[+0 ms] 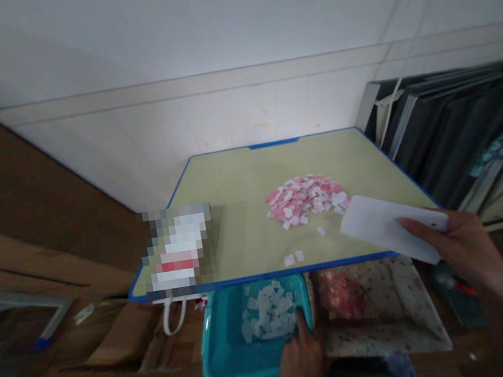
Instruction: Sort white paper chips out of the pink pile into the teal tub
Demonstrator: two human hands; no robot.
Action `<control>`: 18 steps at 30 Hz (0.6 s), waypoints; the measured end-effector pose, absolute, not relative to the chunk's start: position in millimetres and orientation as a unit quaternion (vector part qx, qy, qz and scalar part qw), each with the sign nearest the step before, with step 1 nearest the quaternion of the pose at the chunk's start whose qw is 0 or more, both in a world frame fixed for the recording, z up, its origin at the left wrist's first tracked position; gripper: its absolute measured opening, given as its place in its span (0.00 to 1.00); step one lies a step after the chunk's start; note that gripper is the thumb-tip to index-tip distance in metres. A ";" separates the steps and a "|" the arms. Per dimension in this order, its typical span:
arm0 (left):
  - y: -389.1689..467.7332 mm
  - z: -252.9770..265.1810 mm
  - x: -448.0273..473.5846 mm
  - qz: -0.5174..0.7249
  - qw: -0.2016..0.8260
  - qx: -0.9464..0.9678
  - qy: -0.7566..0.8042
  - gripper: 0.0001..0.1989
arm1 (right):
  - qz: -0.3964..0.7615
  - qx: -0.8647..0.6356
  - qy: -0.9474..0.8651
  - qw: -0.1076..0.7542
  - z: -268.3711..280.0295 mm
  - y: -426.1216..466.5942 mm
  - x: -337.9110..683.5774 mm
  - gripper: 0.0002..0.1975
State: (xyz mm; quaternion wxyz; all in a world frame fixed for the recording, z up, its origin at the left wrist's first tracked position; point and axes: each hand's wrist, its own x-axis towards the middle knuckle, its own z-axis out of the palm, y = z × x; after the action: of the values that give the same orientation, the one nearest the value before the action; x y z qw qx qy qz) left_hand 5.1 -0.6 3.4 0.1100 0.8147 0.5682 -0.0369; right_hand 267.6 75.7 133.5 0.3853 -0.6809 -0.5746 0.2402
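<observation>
My right hand [465, 245] grips a flat white sheet [382, 225] with rounded corners and small holes, thumb on top. The sheet's far end rests on or just above the yellow-green tabletop [237, 216], near a heap of small pink and white paper-like pieces [304, 196]. A few white pieces [294, 258] lie apart near the front edge. Below that edge, a teal basin [215, 358] contains many white pieces [270, 312]. My left hand [302, 357] is closed at the basin's right rim, index finger reaching inside; its other fingers are partly hidden.
A blurred-out box-like object [182, 249] stands on the table's left side. Right of the basin is a stained tray [391, 331] with a pink bundle [343, 294]. Dark panels [454, 120] lean at right. A metal leg [52, 312] and cardboard [117, 334] are at left.
</observation>
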 end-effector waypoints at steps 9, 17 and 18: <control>-1.4 1.6 4.7 -0.041 0.121 0.812 0.569 0.38 | 0.212 -0.646 -0.628 0.379 135.7 96.3 232.2 0.16; -1.7 0.4 4.5 -0.039 0.113 0.814 0.569 0.37 | 0.185 -0.634 -0.661 0.358 142.6 110.5 223.6 0.13; -1.7 0.3 4.6 -0.037 0.112 0.813 0.570 0.37 | 0.180 -0.634 -0.662 0.358 144.6 110.8 222.6 0.13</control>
State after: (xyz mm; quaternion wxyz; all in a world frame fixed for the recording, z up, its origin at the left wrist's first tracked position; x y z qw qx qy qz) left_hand 4.6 -1.7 0.3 0.1118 0.8132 0.5699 -0.0374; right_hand 222.6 110.8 144.6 0.3579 -0.6336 -0.6620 0.1797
